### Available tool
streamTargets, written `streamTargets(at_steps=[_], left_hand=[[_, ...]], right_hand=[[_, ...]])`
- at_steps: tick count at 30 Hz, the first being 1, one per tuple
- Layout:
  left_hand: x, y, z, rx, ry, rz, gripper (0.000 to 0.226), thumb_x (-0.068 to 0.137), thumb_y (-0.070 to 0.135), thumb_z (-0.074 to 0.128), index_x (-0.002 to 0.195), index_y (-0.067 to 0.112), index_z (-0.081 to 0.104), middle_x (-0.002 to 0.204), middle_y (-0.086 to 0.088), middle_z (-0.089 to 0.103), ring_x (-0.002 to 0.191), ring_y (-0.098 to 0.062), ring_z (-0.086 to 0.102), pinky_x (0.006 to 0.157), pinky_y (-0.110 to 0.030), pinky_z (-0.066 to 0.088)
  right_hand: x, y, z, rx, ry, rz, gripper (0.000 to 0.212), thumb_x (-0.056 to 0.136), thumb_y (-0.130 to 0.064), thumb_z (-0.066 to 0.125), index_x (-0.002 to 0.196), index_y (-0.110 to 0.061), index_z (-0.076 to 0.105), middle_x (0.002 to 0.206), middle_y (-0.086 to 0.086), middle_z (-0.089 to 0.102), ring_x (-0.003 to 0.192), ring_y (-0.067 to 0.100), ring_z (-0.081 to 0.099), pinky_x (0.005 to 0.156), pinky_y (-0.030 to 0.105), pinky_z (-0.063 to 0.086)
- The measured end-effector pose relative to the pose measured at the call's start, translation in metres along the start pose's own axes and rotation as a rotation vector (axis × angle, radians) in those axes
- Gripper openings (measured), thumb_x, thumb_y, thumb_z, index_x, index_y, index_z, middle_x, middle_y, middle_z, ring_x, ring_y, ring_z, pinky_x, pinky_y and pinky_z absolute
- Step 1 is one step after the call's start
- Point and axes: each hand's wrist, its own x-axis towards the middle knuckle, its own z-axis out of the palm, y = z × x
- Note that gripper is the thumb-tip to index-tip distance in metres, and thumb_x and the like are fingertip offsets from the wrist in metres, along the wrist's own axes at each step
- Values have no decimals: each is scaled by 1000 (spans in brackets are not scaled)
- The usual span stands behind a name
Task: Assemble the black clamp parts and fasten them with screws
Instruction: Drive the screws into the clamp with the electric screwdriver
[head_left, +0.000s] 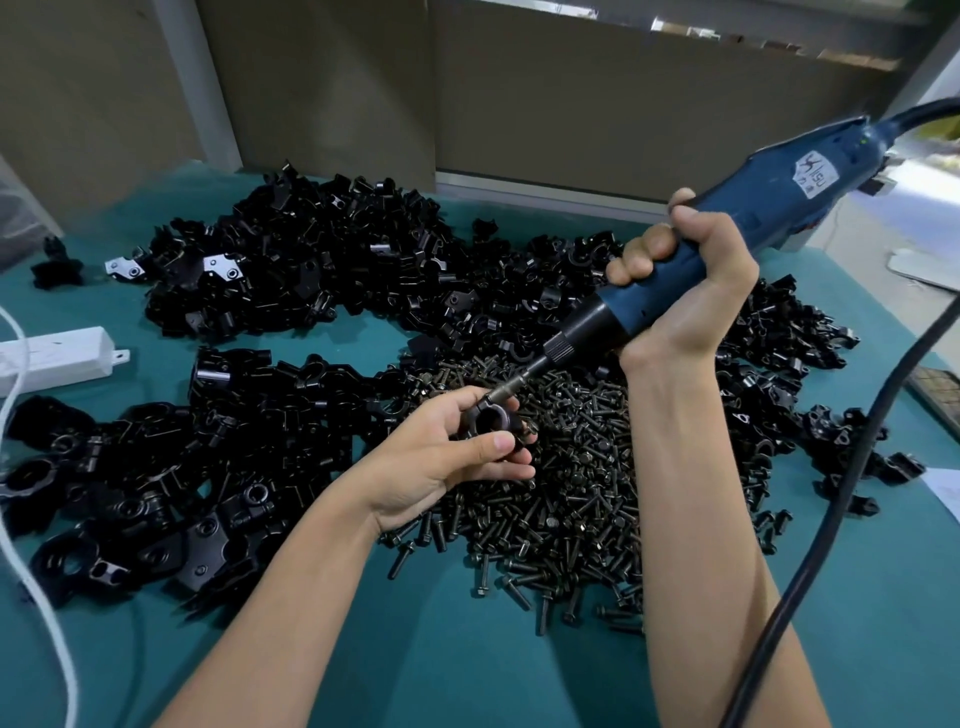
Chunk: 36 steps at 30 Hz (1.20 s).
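Left hand (452, 462): my fingers pinch the black clamp (492, 422)
Right hand (685, 291): my fingers grip the screwdriver (769, 192), tip on clamp

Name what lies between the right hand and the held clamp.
Head view: the electric screwdriver nose and bit span that gap, tip at the clamp, over the screw pile.

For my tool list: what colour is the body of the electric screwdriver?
The electric screwdriver body is blue, seen in head view.
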Motion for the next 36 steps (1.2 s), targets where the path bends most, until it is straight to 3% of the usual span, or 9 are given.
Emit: streamTargets(at_steps=[7, 10, 13, 18, 25, 30, 36], left_hand=[[-1, 6, -4, 121, 76, 20, 46, 73, 6, 75, 116, 3, 59, 104, -10, 70, 96, -30, 74, 87, -31, 59], [-1, 11, -9, -71, 166, 96, 38, 73, -1, 70, 110, 6, 62, 95, -6, 75, 94, -26, 74, 80, -25, 59], [-3, 15, -9, -178, 178, 145, 35, 76, 0, 68, 110, 9, 64, 96, -13, 68, 92, -28, 73, 77, -25, 60], [-4, 15, 0, -111, 147, 131, 38, 77, 3, 69, 114, 10, 64, 106, -22, 54, 89, -28, 74, 71, -24, 59], [-4, 14, -2, -76, 164, 162, 38, 73, 6, 75, 110, 12, 69, 91, -4, 72, 88, -30, 74, 74, -27, 60], [-3, 14, -2, 29, 208, 179, 39, 70, 7, 79, 107, 15, 72, 103, -8, 66, 88, -35, 74, 76, -31, 60], [-3, 15, -3, 48, 207, 182, 39, 69, 7, 80, 106, 14, 72, 103, -13, 64, 88, -36, 74, 77, -31, 60]], right_hand=[[-2, -21, -5, 143, -240, 23, 17, 72, -14, 44, 87, -11, 52, 46, -5, 41, 37, 9, 37, 40, 19, 31], [0, -32, -8, 173, -209, -71, 15, 75, -14, 44, 85, -11, 54, 48, -4, 43, 38, 10, 39, 41, 20, 34], [0, -35, -10, 179, -148, -131, 12, 77, -13, 46, 85, -12, 54, 51, -4, 45, 41, 10, 42, 43, 21, 36], [2, -27, -11, 96, -68, -112, 11, 85, -9, 46, 83, -14, 55, 53, -4, 45, 44, 11, 41, 45, 22, 36], [2, -20, -8, 68, -89, -67, 9, 78, -10, 50, 82, -14, 58, 53, -4, 47, 42, 11, 43, 45, 22, 37], [1, -12, -5, 36, -92, -56, 11, 79, -9, 49, 84, -14, 57, 52, -4, 47, 42, 11, 43, 45, 21, 37], [1, -10, -4, 12, -82, -42, 10, 75, -9, 50, 81, -14, 55, 52, -4, 46, 41, 11, 42, 45, 21, 35]])
